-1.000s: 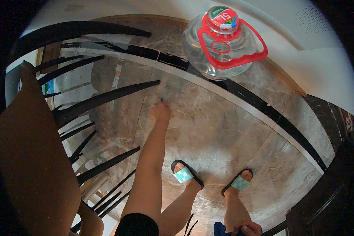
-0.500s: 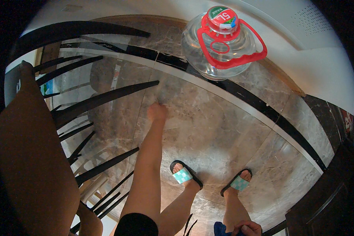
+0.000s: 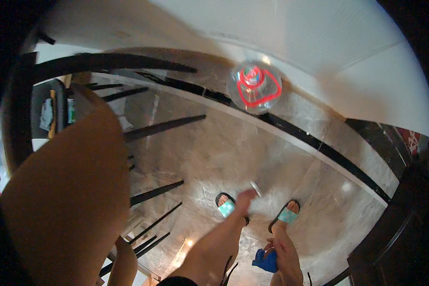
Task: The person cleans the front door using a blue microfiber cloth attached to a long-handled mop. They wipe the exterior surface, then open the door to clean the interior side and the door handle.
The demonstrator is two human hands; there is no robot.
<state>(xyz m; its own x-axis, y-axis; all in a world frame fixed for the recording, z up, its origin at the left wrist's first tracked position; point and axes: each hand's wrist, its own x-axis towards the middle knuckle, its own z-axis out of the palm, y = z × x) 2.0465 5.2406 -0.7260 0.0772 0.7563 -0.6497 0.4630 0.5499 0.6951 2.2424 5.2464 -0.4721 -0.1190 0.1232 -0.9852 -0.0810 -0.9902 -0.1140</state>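
Cloth point(image 3: 265, 261): blue, gripped by right hand point(image 3: 283, 251)
Left hand point(image 3: 244, 201): blurred, fingers apparently closed on white strip point(image 3: 256, 188)
Both hands: holding step, likely; next calls for steady grips

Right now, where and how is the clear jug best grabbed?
Probably by the red handle, hooked through from the near side: its open loop juts that way, while the clear jug stands upright with a white surface behind it.

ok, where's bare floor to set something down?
Bare floor between the chair legs, black strip and slippers; also right of the slippers, up to the dark panel. Crowded: among the chair legs, and at the left slipper, partly behind the left hand.
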